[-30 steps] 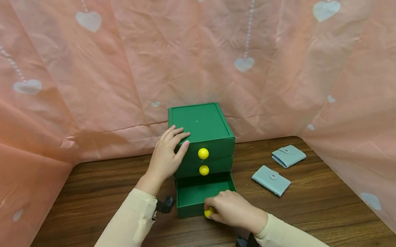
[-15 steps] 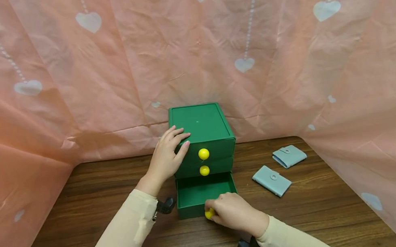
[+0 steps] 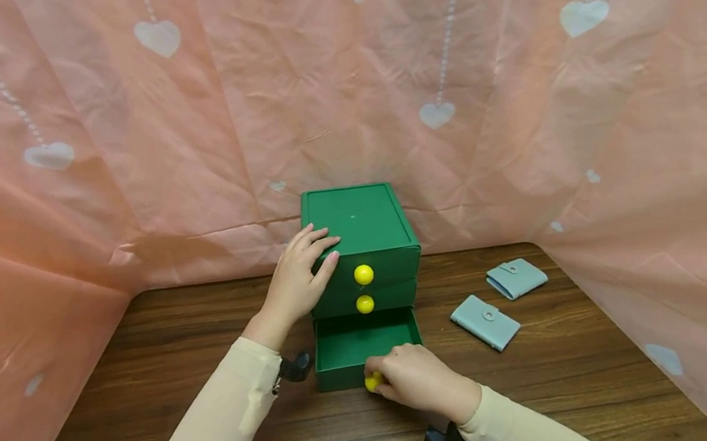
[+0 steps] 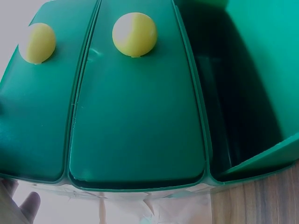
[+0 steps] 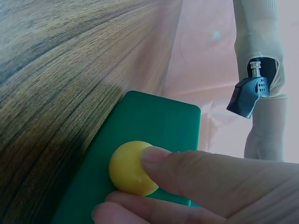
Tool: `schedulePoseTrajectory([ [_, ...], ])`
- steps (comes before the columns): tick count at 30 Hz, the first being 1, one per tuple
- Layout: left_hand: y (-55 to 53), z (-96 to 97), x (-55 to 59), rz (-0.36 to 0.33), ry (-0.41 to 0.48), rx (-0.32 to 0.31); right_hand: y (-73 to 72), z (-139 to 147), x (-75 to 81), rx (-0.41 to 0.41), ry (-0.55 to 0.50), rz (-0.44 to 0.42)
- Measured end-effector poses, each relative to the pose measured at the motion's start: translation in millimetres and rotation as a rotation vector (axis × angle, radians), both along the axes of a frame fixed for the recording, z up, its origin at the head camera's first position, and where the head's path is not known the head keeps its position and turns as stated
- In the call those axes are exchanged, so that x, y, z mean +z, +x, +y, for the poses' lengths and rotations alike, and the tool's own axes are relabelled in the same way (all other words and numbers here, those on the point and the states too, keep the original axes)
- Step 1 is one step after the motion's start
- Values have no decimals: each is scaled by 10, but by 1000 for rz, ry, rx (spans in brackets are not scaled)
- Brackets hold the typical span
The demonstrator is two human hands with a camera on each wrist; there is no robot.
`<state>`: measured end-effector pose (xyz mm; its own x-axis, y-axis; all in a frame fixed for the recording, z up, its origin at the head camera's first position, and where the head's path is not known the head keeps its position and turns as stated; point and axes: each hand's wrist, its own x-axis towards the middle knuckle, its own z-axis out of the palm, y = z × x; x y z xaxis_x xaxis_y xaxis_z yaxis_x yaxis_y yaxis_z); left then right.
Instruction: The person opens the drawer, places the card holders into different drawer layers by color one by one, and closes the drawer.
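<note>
A green three-drawer cabinet [image 3: 360,220] with round yellow knobs stands on the table. Its bottom drawer [image 3: 345,376] is pulled out, and the part of its inside that shows holds nothing. My left hand [image 3: 294,274] rests on the cabinet's top left front edge, fingers spread over the top and thumb at the front. My right hand [image 3: 420,376] pinches the bottom drawer's yellow knob [image 5: 131,168] between thumb and fingers. In the left wrist view the upper two drawers [image 4: 135,107] are closed, with the bottom one standing out beside them.
Two light blue snap-closed card holders lie on the wooden table [image 3: 150,389] to the cabinet's right, the nearer one [image 3: 486,322] and the farther one [image 3: 517,279]. A pink curtain [image 3: 340,105] with white hearts hangs behind and at both sides.
</note>
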<state>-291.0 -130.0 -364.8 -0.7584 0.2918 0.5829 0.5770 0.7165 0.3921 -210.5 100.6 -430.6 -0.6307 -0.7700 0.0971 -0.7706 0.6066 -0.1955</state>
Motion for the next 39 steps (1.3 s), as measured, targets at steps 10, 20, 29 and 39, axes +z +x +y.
schedulePoseTrajectory([
  [10,8,-2,18,-8,11,1,-3,40,116,-8,-38,-17],
  [20,16,4,5,-10,13,0,-12,243,349,-47,-99,-93],
  [29,-3,1,16,-17,10,-3,-65,521,548,-80,-188,-51],
  [39,19,6,-8,-15,20,-6,-161,871,655,-231,-226,-36],
])
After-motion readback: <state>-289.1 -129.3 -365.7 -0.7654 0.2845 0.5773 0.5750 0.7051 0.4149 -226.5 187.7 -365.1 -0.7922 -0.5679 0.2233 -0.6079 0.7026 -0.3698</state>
